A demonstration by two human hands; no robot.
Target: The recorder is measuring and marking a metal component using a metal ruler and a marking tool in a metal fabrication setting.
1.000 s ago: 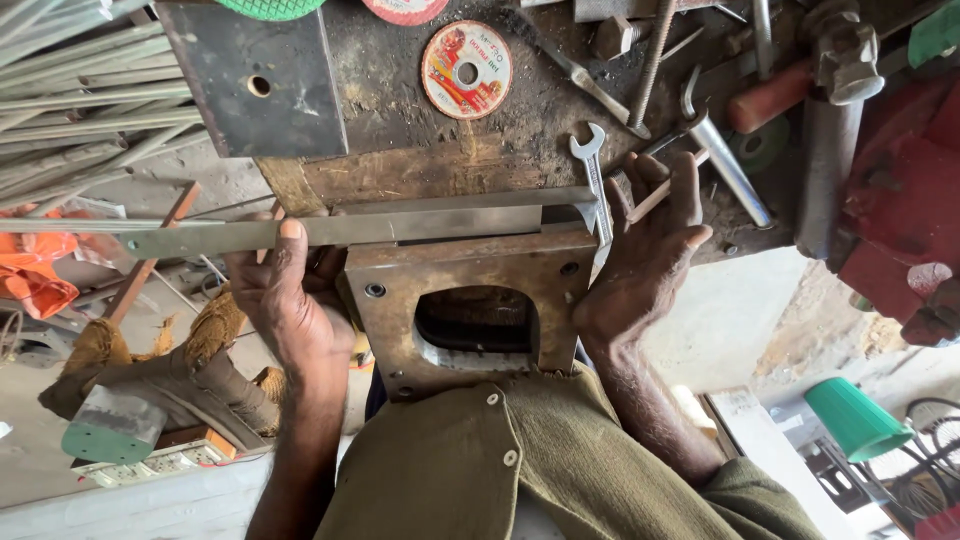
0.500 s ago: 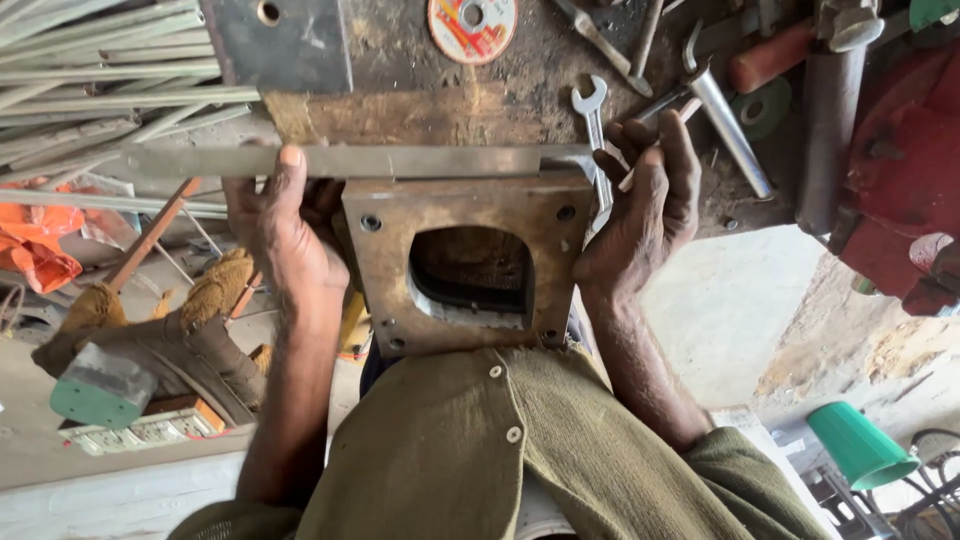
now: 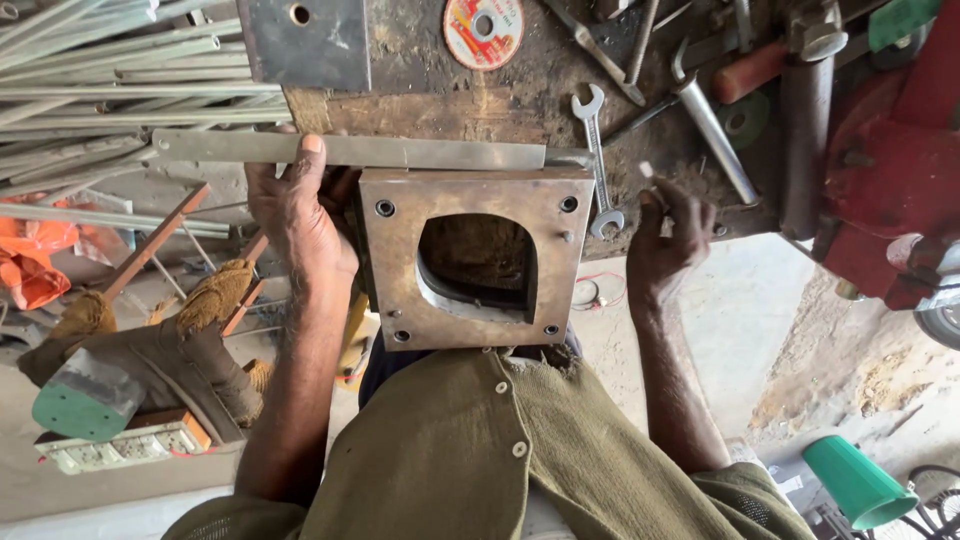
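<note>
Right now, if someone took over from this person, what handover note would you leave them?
Left hand: thumb on top of the flat metal bar, pressing it against the top edge of the square plate.
Right hand: off the plate, pinching a small object, too small to identify, beside the spanner on the bench.
The plate, with a large central opening and corner holes, sits at the bench edge against the person's body.
Done: bar laid along the plate's top edge.
Left: nothing visible fixes the bar to the plate; it seems held only by hand.

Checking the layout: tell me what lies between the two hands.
Head view: the square steel plate with its central opening lies between left hand and right hand.
</note>
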